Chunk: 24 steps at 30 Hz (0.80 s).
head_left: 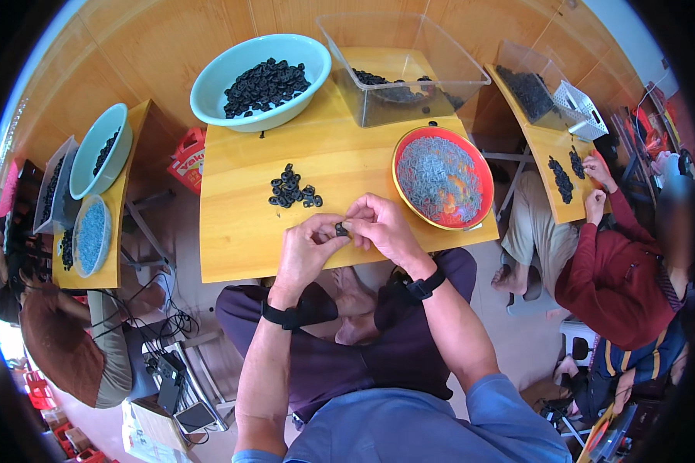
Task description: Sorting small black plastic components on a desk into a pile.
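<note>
Over the table's near edge, both my hands meet at a small black part (pixel 341 229). My left hand (pixel 305 248) is closed, pinching the part between thumb and fingers. From the other side my right hand (pixel 384 228) closes on it too, thumb against the part; anything smaller in its fingertips is hidden. Just beyond lies a loose pile of small black rounded parts with holes (pixel 288 190). To the right, a red bowl with a gold rim (pixel 400 185) holds many small grey pin-like pieces (pixel 440 166).
A pale teal basin (pixel 201 94) of black parts stands at the table's back left, a clear plastic bin (pixel 398 116) with more at the back right. Side tables carry similar containers. A person in dark red (pixel 614 289) works at right, another in brown (pixel 62 339) at left.
</note>
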Available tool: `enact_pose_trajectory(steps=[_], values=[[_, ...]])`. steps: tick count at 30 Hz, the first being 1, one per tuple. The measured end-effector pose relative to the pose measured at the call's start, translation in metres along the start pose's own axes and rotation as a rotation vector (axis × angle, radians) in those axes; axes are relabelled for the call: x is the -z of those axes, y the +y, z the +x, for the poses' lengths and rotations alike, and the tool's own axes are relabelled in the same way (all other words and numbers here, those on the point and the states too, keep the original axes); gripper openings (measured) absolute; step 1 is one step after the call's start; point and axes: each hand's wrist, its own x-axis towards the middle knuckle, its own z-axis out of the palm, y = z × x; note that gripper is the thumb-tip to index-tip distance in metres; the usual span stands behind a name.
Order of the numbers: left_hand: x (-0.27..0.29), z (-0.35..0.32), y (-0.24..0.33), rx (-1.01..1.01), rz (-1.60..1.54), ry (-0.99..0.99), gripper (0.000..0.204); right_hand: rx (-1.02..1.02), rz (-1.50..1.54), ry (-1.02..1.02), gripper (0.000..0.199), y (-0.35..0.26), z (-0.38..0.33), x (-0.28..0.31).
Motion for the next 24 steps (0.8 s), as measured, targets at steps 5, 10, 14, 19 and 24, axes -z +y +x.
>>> enact_pose_trajectory(steps=[5,10,14,19,24], values=[[-0.001,0.001,0.001,-0.041,0.051,0.016,0.03,-0.045,-0.007,-0.027,0.014,-0.002,0.002,0.003],[-0.003,0.0,0.004,-0.058,0.11,0.02,0.03,-0.079,-0.021,-0.036,0.014,-0.002,0.002,0.003],[-0.004,-0.002,0.005,-0.089,0.153,0.044,0.029,-0.072,-0.034,-0.036,0.013,-0.005,0.0,0.001],[-0.004,-0.002,-0.002,-0.133,0.169,0.07,0.028,-0.063,-0.039,-0.072,0.011,-0.001,0.001,0.001],[-0.005,-0.001,0.003,-0.066,0.142,0.048,0.023,-0.08,-0.041,-0.082,0.011,-0.002,0.002,0.004]])
